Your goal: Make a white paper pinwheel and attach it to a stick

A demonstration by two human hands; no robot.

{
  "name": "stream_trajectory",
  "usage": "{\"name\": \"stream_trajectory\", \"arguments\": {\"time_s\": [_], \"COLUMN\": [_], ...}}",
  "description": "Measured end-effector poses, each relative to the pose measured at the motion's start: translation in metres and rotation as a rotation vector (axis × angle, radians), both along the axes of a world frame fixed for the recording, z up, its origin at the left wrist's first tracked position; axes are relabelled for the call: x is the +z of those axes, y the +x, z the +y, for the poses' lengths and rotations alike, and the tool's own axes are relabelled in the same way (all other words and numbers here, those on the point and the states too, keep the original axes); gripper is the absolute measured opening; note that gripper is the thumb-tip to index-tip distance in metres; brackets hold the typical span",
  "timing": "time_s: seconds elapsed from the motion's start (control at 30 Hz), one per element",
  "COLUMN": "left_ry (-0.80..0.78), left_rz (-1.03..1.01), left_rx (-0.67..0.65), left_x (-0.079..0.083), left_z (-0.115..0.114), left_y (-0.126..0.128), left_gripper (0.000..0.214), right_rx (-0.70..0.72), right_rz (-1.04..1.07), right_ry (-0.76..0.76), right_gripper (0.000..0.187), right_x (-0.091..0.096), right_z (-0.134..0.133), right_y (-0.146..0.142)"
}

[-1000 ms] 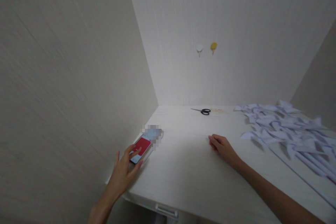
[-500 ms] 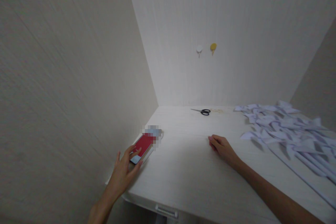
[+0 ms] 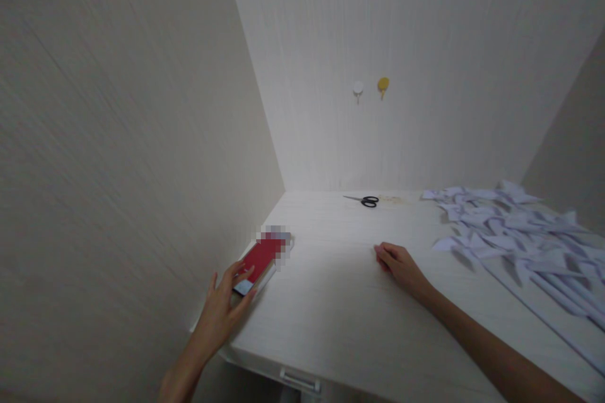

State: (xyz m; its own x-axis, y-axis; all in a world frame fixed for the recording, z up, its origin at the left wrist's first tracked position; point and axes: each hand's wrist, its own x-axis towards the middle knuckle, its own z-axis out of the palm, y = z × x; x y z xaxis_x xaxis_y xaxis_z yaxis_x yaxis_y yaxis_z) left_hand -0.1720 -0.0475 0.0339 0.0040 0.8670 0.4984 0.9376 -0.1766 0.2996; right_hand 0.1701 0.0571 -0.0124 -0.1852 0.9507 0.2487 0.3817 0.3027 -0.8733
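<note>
A phone [image 3: 259, 259] with a mostly red screen lies at the left side of the white table [image 3: 326, 302]; its far end is blurred by pixel blocks. My left hand [image 3: 222, 305] is over the phone's near end, fingers spread, with a fingertip at the screen and the thumb beside the near right edge. Resting on the table's middle, my right hand [image 3: 397, 262] is curled into a loose fist, and nothing shows between its fingers. A white strip or cable runs along the phone's right side.
Black-handled scissors [image 3: 369, 201] lie near the back wall, beside small pale bits [image 3: 391, 199]. White folded paper pieces [image 3: 515, 227] and rolled paper sticks [image 3: 560, 296] cover the right side. Two hooks, white [image 3: 358, 87] and yellow [image 3: 383, 84], are on the wall. A drawer handle [image 3: 300, 380] sits below the front edge.
On the phone screen the red area reaches farther toward the far end, where a pale band was. Both hands stay almost where they were.
</note>
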Motion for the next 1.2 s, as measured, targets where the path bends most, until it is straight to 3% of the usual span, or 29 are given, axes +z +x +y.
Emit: {"name": "stream_trajectory", "arguments": {"time_s": [0.43, 1.2], "left_ry": [-0.075, -0.049], "left_rz": [-0.088, 0.02], "left_rx": [-0.033, -0.039], "left_x": [-0.0028, 0.0021], "left_z": [-0.0003, 0.0008], "left_y": [-0.0025, -0.0013], "left_gripper": [0.04, 0.041], "right_rx": [0.003, -0.014], "right_rz": [0.009, -0.008], "right_ry": [-0.007, 0.006], "right_gripper": [0.036, 0.038], "right_x": [0.003, 0.0009], "right_z": [-0.0029, -0.003], "right_y": [0.0001, 0.0016]}}
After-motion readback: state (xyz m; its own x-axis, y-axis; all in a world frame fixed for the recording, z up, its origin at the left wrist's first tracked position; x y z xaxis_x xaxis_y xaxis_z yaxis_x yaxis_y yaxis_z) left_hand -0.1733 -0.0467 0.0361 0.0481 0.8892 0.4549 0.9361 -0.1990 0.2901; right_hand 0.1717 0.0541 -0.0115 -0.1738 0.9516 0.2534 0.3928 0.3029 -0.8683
